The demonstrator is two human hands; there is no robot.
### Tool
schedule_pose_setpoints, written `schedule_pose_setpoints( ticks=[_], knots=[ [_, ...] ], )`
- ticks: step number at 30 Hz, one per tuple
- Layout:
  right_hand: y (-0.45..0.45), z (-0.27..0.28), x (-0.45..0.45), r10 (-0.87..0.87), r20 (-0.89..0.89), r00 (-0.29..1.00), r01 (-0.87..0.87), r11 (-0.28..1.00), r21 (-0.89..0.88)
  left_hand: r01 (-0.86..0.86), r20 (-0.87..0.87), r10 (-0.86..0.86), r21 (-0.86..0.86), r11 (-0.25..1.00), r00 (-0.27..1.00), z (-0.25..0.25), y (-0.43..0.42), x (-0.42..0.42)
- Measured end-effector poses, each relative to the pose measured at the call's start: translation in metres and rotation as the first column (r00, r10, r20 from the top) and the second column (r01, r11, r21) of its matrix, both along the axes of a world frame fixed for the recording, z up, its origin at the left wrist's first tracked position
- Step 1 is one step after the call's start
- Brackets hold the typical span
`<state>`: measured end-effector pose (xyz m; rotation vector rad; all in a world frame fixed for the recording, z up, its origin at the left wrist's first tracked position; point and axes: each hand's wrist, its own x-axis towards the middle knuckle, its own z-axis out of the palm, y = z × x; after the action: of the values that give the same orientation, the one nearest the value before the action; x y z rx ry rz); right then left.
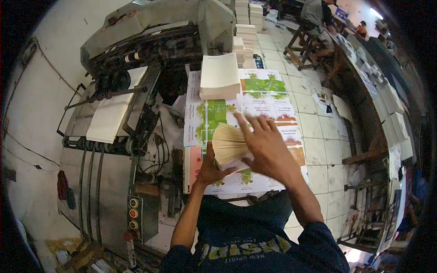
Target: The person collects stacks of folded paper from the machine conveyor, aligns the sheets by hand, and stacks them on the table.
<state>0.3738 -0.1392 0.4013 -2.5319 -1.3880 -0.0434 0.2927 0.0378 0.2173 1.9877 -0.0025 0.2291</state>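
A thick stack of paper (pixel 230 144) is bent in front of me, its page edges spread like a fan. My left hand (pixel 210 169) grips it from the left, with the thumb along its lower side. Over its right end lies my right hand (pixel 269 148), fingers reaching across the top and the thumb at the near side; the hand is slightly blurred. Beneath both hands, printed sheets (pixel 268 107) with green and brown designs cover the work surface. Just beyond, a neat block of blank paper (pixel 220 75) rests on those sheets.
To the left stands a printing machine (pixel 157 43) with paper (pixel 111 113) on its tray and control buttons (pixel 133 214). More paper stacks (pixel 246 34) stand behind. A long bench (pixel 378 123) with papers runs along the right. A person (pixel 314 20) sits near a wooden stool (pixel 298 48).
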Motion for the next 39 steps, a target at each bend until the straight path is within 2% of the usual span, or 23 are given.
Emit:
schedule_pose_setpoints(
  ticks=[1,2,3,4,5,7,8,10,11,13,14,19,21,22,24,25,26,27,29,32,35,37,39],
  knots=[
    [-0.008,0.001,0.005,-0.073,-0.163,0.984,0.055,0.992,-0.112,0.008,-0.003,-0.008,0.005,1.000,1.000,-0.002,0.000,-0.002],
    [-0.013,-0.001,0.005,-0.081,-0.165,0.983,0.064,0.992,-0.106,-0.076,0.054,0.078,-0.033,0.997,0.995,-0.003,0.001,-0.004],
    [-0.018,-0.006,0.005,-0.078,-0.196,0.978,0.081,0.997,0.007,-0.156,0.111,0.164,-0.076,0.985,0.980,0.007,0.000,-0.003],
    [-0.023,-0.011,0.008,-0.070,-0.224,0.972,0.099,0.988,0.117,-0.168,0.226,0.157,0.033,0.985,0.961,0.021,0.006,-0.001],
    [-0.032,-0.016,0.012,-0.080,-0.222,0.972,0.108,0.988,0.115,-0.159,0.227,0.148,0.030,0.987,0.962,0.036,0.014,-0.003],
    [-0.055,-0.030,0.019,-0.050,-0.415,0.909,0.245,0.867,0.433,-0.172,0.005,0.173,0.098,0.980,0.985,0.103,0.012,-0.018],
    [-0.063,-0.042,0.022,-0.042,-0.455,0.890,0.283,0.832,0.477,-0.155,-0.002,0.156,0.093,0.984,0.988,0.123,0.008,-0.019],
    [-0.066,-0.083,0.025,0.022,-0.479,0.877,0.294,0.764,0.574,-0.123,0.100,0.077,0.648,0.751,0.992,0.149,0.001,-0.016],
    [-0.066,-0.107,0.026,0.108,-0.490,0.865,0.292,0.686,0.667,-0.115,0.098,0.067,0.649,0.752,0.993,0.143,-0.003,-0.014],
    [-0.069,-0.147,0.022,0.055,-0.628,0.777,0.383,0.750,0.539,-0.064,0.050,0.042,0.843,0.533,0.998,0.117,-0.011,-0.012],
    [-0.071,-0.160,0.018,0.041,-0.627,0.778,0.403,0.733,0.548,0.025,-0.052,0.035,0.843,0.537,0.998,0.109,-0.011,-0.007],
    [-0.077,-0.119,0.010,0.023,-0.634,0.773,0.408,0.747,0.525,-0.011,-0.023,0.044,0.762,0.648,0.999,0.100,0.000,0.001],
    [-0.076,-0.064,-0.003,-0.279,-0.267,0.922,0.349,0.899,0.267,0.008,-0.060,0.059,0.768,0.641,0.996,0.104,0.002,0.004],
    [-0.068,-0.043,-0.011,-0.278,-0.269,0.922,0.349,0.898,0.268,0.015,-0.066,0.053,0.751,0.660,0.996,0.108,0.002,0.005],
    [-0.044,-0.018,-0.030,-0.136,-0.154,0.979,0.190,0.884,0.428,0.033,-0.081,0.038,0.735,0.678,0.996,0.112,0.002,0.005],
    [-0.037,-0.036,-0.036,-0.085,-0.025,0.996,0.087,0.916,0.391,0.031,-0.086,0.046,0.726,0.687,0.995,0.112,0.002,0.006],
    [-0.029,-0.061,-0.039,-0.024,0.101,0.995,-0.011,0.941,0.339,0.029,-0.093,0.055,0.716,0.698,0.994,0.112,0.002,0.005],
    [-0.022,-0.074,-0.036,0.037,0.108,0.993,-0.049,0.993,0.108,0.027,-0.092,0.055,0.713,0.701,0.994,0.110,0.003,0.007],
    [-0.019,-0.094,-0.032,0.041,0.214,0.976,-0.034,0.999,-0.036,0.010,-0.061,0.049,0.719,0.695,0.997,0.103,0.009,0.011],
    [-0.014,-0.068,-0.027,-0.024,0.051,0.998,0.016,0.988,0.156,-0.075,0.059,0.047,0.692,0.718,0.997,0.102,0.009,0.012],
    [-0.010,-0.057,-0.005,0.066,0.064,0.996,-0.070,0.996,0.058,-0.050,0.086,-0.009,0.658,0.751,0.996,0.104,0.012,0.009],
    [-0.005,-0.067,0.011,0.058,0.204,0.977,-0.099,0.976,0.194,-0.011,0.008,0.007,0.672,0.741,1.000,0.111,0.008,0.003],
    [-0.001,-0.071,0.031,0.191,-0.069,0.979,-0.193,0.981,-0.017,0.017,-0.071,0.043,0.676,0.736,0.997,0.113,0.008,-0.004]
  ],
)
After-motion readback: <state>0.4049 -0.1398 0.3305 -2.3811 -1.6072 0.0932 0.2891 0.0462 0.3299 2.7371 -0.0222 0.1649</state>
